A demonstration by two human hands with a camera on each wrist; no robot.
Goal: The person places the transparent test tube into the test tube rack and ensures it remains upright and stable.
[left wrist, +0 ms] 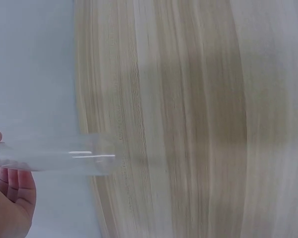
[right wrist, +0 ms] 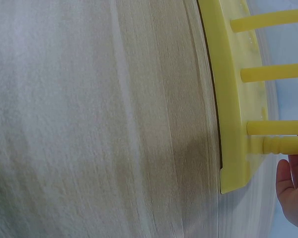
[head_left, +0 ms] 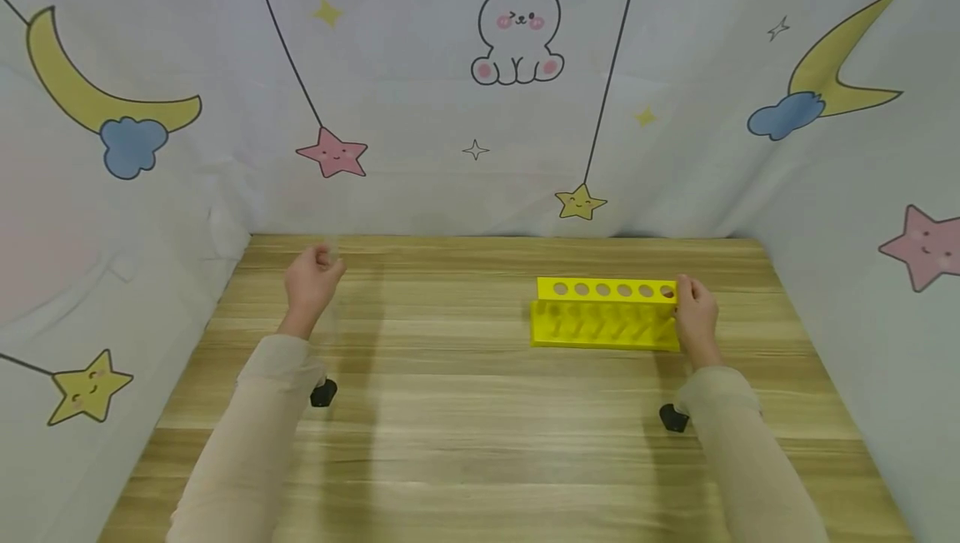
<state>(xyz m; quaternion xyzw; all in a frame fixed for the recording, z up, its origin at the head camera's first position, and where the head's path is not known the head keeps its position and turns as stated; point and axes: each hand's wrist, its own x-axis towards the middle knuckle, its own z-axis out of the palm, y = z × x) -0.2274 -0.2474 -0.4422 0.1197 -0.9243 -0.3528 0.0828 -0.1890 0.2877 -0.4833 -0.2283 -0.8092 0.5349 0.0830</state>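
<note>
At the left of the table, my left hand (head_left: 311, 281) holds a clear tube, probably a test tube (left wrist: 64, 156), between thumb and fingers. It is see-through and barely shows in the head view; in the left wrist view one end reaches out past the fingers over the table. To the right stands a yellow test tube rack (head_left: 603, 346), with a row of round holes along its top bar and upright pegs on its base. My right hand (head_left: 697, 318) grips the rack's right end. In the right wrist view the fingers (right wrist: 284, 176) are beside its end post, partly cut off by the frame.
The wood-grain table (head_left: 465, 426) ends at a white cloth (head_left: 420, 110) printed with stars, moons and a rabbit, which hangs behind and on both sides. A black piece shows at each wrist.
</note>
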